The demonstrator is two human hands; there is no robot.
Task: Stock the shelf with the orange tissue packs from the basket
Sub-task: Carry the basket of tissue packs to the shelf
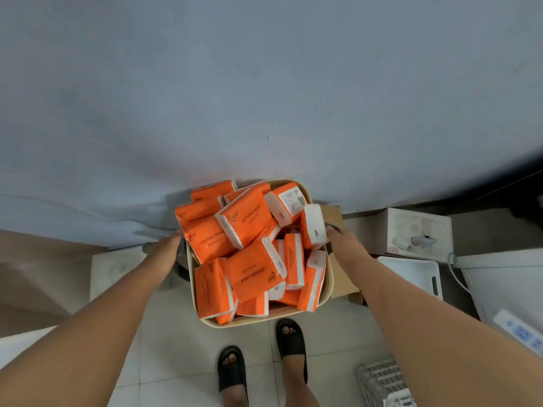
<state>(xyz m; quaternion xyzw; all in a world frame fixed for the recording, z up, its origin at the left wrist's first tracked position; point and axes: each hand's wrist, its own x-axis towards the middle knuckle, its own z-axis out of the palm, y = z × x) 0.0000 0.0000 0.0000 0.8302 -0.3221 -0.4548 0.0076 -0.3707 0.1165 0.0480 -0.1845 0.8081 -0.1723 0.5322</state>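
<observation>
A cream basket (266, 321) stands on the tiled floor in front of my feet, piled with several orange tissue packs (249, 221) printed "COTTON TISSUE". My left hand (166, 246) is at the basket's left side, fingers curled at its dark handle. On the right side, my right hand (338, 237) grips the other handle, beside a white-ended pack (314, 227). Both handles are mostly hidden by the hands and packs. No shelf is in view.
A grey-blue cloth-like surface (264, 98) fills the upper view behind the basket. A cardboard box (340, 277), white boxes (417, 230), a white tray (411, 274), a power strip (523, 333) and a wire rack (382, 380) lie to the right. My sandalled feet (291, 345) stand just below.
</observation>
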